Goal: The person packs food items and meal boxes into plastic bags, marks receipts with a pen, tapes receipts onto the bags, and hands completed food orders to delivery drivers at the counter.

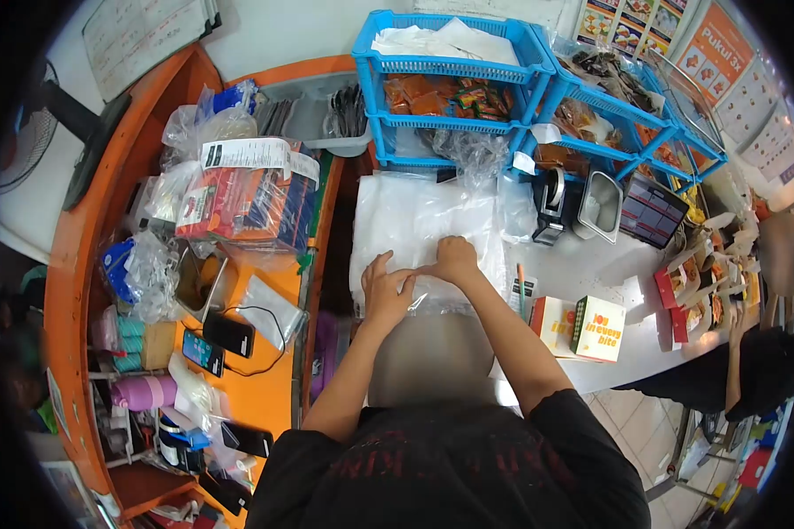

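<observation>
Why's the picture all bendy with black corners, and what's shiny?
In the head view, probably a wide lens: corners go black and the orange shelf unit looks bowed; also in the head view, pale shine on the plastic bags under the left hand and right hand.

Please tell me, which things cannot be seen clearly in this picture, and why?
All in the head view:
What lies beneath the plastic sheets: covered by them.
Palm of the right hand: hidden by its back.
Writing on the board: too small and faint.
Fan: cut off by the dark lens edge.
</observation>
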Demonstrator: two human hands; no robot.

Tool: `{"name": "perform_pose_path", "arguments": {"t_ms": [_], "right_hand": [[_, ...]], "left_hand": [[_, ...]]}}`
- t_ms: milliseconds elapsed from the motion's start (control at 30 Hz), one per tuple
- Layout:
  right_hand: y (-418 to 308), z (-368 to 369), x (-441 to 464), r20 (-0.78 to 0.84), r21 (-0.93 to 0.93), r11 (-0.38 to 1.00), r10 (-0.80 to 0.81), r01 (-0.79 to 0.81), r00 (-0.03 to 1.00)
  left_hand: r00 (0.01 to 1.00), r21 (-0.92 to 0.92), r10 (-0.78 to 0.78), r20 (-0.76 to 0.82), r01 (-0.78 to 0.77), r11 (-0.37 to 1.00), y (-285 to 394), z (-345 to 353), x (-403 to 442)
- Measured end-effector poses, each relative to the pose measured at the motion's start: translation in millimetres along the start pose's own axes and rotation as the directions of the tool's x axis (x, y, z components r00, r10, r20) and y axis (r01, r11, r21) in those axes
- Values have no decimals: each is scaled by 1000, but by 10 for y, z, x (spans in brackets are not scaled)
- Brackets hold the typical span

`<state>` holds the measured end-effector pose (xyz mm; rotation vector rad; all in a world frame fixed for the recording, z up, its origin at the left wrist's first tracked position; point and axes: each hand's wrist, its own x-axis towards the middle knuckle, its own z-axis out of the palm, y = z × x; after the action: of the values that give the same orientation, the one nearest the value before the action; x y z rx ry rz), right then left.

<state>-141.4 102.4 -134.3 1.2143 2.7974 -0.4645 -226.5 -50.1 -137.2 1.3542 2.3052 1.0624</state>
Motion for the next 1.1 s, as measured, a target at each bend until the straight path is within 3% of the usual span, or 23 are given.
{"name": "perform_pose_path", "arguments": {"t_ms": [133, 200, 267, 333, 367, 400, 467, 500, 533, 567, 600, 633, 700, 733, 767, 800, 833, 867, 900, 933, 967, 1033, 1100], "right_hand": [[147, 295, 88, -67, 86, 995, -49, 55, 997], [128, 179, 40, -132, 66, 995, -68, 77, 989], [-34, -447, -183, -217, -8, 998, -60, 60, 974], [-133, -1068, -366, -627, 52, 988, -79, 143, 775], [-213, -1489, -557, -770, 149, 957, -45, 248, 636], [-277, -1874, -776, -877, 216, 906, 17, 364, 480], [-258, -2356, -1118, -818, 459, 762, 161, 457, 553], [-217, -2502, -1217, -825, 452, 770, 169, 451, 539], [-173, -2619, -1300, -766, 528, 696, 141, 487, 628], [-139, -2674, -1355, -699, 604, 612, 99, 511, 708], [-118, -2685, -1387, -706, 601, 614, 109, 512, 699], [-97, -2679, -1418, -631, 698, 513, 112, 500, 767], [-46, -2604, -1430, -518, 813, 364, 97, 454, 850], [-49, -2588, -1428, -516, 815, 364, 103, 451, 850], [-57, -2577, -1430, -372, 922, 180, 158, 343, 915], [-31, -2569, -1434, -214, 975, -17, 181, 221, 960], [353, -2456, -1409, -133, 952, -285, -69, 108, 989], [568, -2071, -1307, -136, 950, -293, -63, 112, 989], [787, -1612, -1158, -178, 902, -400, -1, 163, 984], [911, -1326, -1075, -214, 841, -496, 61, 216, 975], [912, -1152, -1159, -158, 987, -38, -52, 156, 986], [796, -737, -1525, -13, 996, 80, -213, 31, 977], [565, -682, -1859, -90, 907, -418, -324, -57, 942]], "left_hand": [[988, 1, 136, 71, -136, 991, 6, -64, 319], [919, -176, 351, 178, -321, 930, 91, -13, 561], [891, -36, 312, 330, -318, 947, -14, 134, 680], [928, 76, 283, 244, -309, 948, -220, 306, 770], [904, 241, 371, 214, -417, 877, -457, 516, 852], [896, 228, 384, 221, -430, 873, -474, 511, 866], [914, 53, 258, 312, -288, 956, -457, 441, 934], [868, -92, 187, 459, -163, 982, -452, 347, 1073], [782, -596, 254, 570, 180, 782, -412, 72, 1199], [865, -825, 356, 354, 110, 554, -505, 35, 1311], [980, -995, 180, 85, 94, -45, 35, -468, 1144], [975, -993, 221, 11, 36, -111, 253, -774, 1119], [761, -988, 639, 109, 154, -15, 832, -1001, 891], [653, -944, 717, 243, -12, 330, 1111, -1080, 618], [554, -767, 726, 407, -225, 601, 1343, -1117, 318], [559, -710, 690, 460, -235, 664, 1555, -1090, 168], [563, -648, 648, 512, -243, 722, 1694, -1040, 50], [557, -644, 648, 519, -243, 725, 1749, -981, -38], [729, -753, 458, 508, 118, 647, 1792, -928, -98], [814, -805, 218, 538, 421, 417, 1816, -889, -128], [822, -824, 176, 541, 478, 303, 1789, -847, -132], [831, -818, 93, 548, 510, 266, 1827, -803, -163], [827, -807, 6, 562, 547, 224, 1798, -724, -218]]}}
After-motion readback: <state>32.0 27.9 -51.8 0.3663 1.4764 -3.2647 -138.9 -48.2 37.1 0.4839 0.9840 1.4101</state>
